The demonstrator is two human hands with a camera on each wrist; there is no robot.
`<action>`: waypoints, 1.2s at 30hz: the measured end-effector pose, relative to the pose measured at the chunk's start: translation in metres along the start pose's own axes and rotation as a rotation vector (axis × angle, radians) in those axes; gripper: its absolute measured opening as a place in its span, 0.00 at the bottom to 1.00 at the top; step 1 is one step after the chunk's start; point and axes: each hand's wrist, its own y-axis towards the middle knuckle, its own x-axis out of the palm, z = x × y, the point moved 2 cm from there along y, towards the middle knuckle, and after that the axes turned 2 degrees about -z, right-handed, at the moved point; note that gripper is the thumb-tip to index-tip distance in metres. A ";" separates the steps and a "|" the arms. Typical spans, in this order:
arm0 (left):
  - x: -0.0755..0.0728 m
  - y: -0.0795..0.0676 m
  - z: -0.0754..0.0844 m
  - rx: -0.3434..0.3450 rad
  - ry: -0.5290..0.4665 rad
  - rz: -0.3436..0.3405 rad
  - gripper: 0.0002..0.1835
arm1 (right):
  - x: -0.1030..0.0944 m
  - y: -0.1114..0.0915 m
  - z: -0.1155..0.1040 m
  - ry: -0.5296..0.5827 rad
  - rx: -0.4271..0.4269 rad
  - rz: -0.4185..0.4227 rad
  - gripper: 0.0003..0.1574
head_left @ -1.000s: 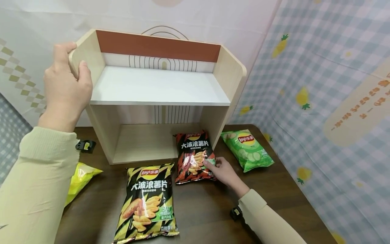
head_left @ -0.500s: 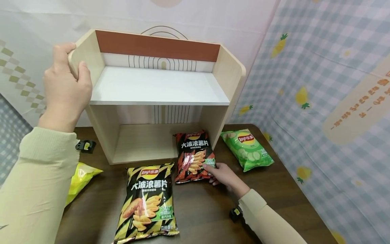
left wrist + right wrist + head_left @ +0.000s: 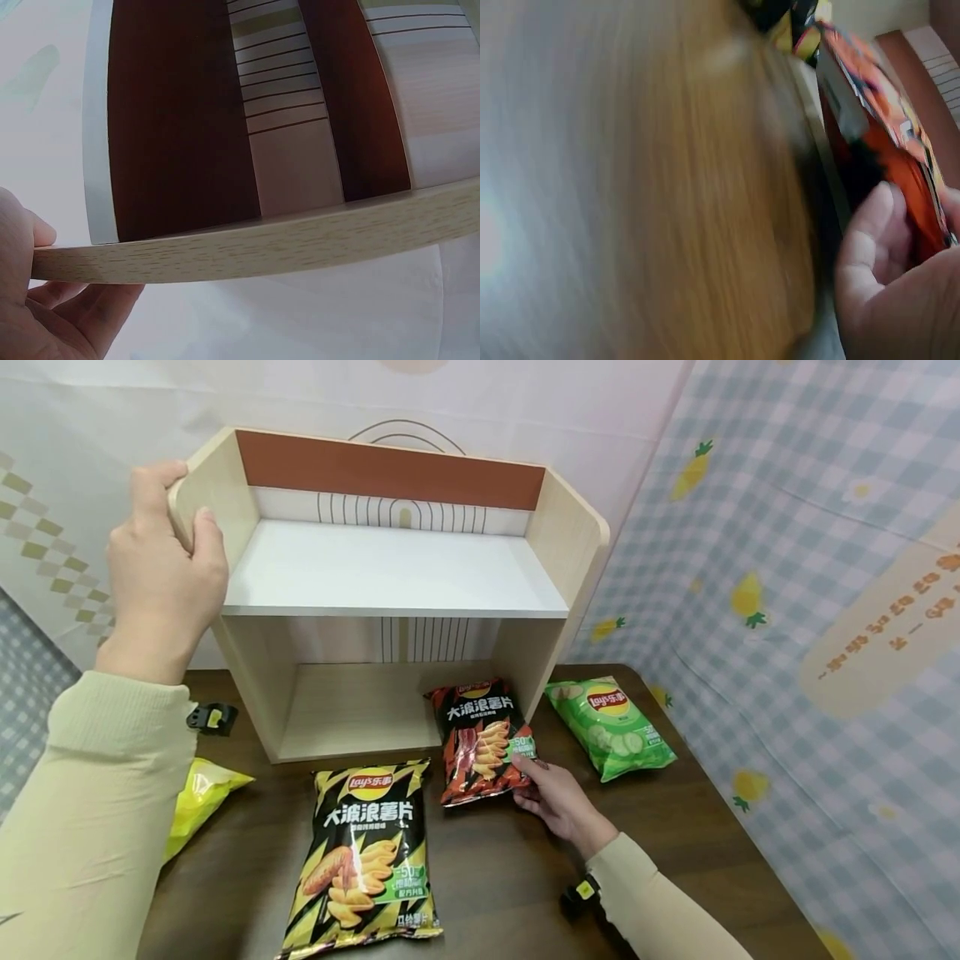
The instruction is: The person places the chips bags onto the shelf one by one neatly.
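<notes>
My left hand (image 3: 161, 560) grips the upper front edge of the left side panel of a wooden shelf (image 3: 397, 612); the left wrist view has the thumb on one face of the panel (image 3: 247, 251) and fingers on the other. At the lower right, my right hand (image 3: 558, 797) pinches the near right corner of a red and black chip bag (image 3: 483, 743), thumb on top and fingers underneath. That bag is tilted, its far end inside the lower compartment near the right panel and its near end out over the table. Part of its underside shows in the right wrist view.
A yellow and black chip bag (image 3: 367, 860) lies in front of the shelf. Right of the shelf lies a green chip bag (image 3: 611, 727). A yellow bag (image 3: 198, 802) is partly hidden behind my left forearm. Fabric walls stand behind and to the right of the dark table (image 3: 495, 893).
The near end of the red and black bag has swung slightly to the right and up, along with my right hand. My left hand keeps its place on the panel.
</notes>
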 end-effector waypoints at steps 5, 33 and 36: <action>-0.001 0.000 0.000 -0.005 0.002 0.011 0.24 | 0.005 -0.003 0.004 0.155 -0.027 0.026 0.35; 0.002 0.001 -0.001 -0.009 -0.003 0.002 0.24 | 0.024 0.016 -0.017 0.408 -0.015 -0.072 0.29; 0.002 0.001 -0.002 -0.009 -0.001 -0.002 0.24 | 0.029 0.027 -0.022 0.435 -0.008 -0.055 0.28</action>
